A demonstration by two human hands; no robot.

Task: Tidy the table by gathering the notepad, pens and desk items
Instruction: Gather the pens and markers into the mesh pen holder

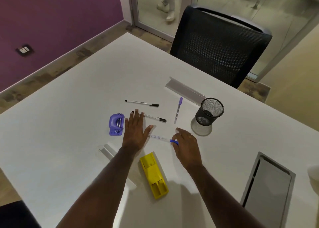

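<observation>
Reaching hands: both are out over the white table [69, 107], and it's busy down there!
Left hand [136, 131]: spread flat, fingers straight, palm down; the fingertips overlap the near end of one black-capped pen [156, 118]. Nothing grasped.
Right hand [187, 144]: fingers curled down onto the blue-capped pen [163, 139], pinching it at the cap end; the pen lies on the table between the two hands.
Second black pen [142, 103]: lying free, just beyond the left hand's fingertips.
Purple pen [178, 109]: on its own, cap pointing away, between the black pens and the mesh pen cup [208, 114].
Mesh pen cup: upright, standing on a clear base, right of the pens, beyond the right hand.
Purple hole punch [116, 124]: just beside the left hand, on its outer side.
Yellow stapler-like case [154, 175]: near edge, between the two forearms.
Clear angled sign holders: one [185, 89] beyond the purple pen, another [107, 151] partly under the left forearm.
Notepad: can't make one out.
Far side: black mesh chair [219, 46].
</observation>
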